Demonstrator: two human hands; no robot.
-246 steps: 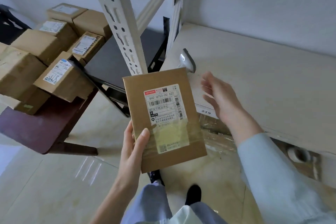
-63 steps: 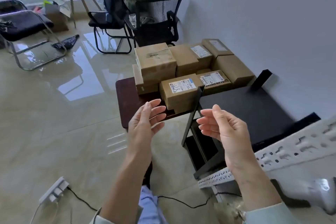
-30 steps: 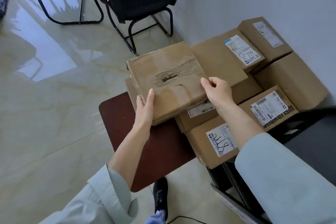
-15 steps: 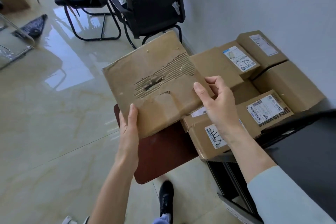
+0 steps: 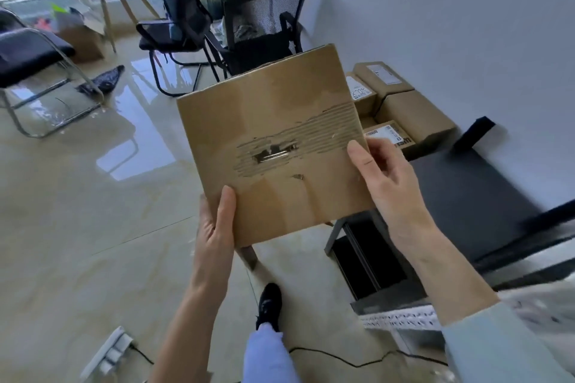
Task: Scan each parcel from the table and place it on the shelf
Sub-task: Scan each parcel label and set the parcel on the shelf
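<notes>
Now lifted off the stack, torn brown parcel (image 5: 273, 146) gripped in both hands (image 5: 217, 227) (image 5: 385, 177).

Filling the middle of the view: a flat brown parcel (image 5: 273, 149), gripped by the left hand (image 5: 214, 227) at its near corner and the right hand (image 5: 385, 177) on its right edge. Lying open to the left: bare glossy floor (image 5: 77, 211). Crowding the right: stacked boxes (image 5: 401, 109) against the wall, a dark slab (image 5: 466, 196) just below. Blocking beyond: black chairs (image 5: 261, 31). Trailing underfoot: a power strip (image 5: 109, 354) and cable.
</notes>
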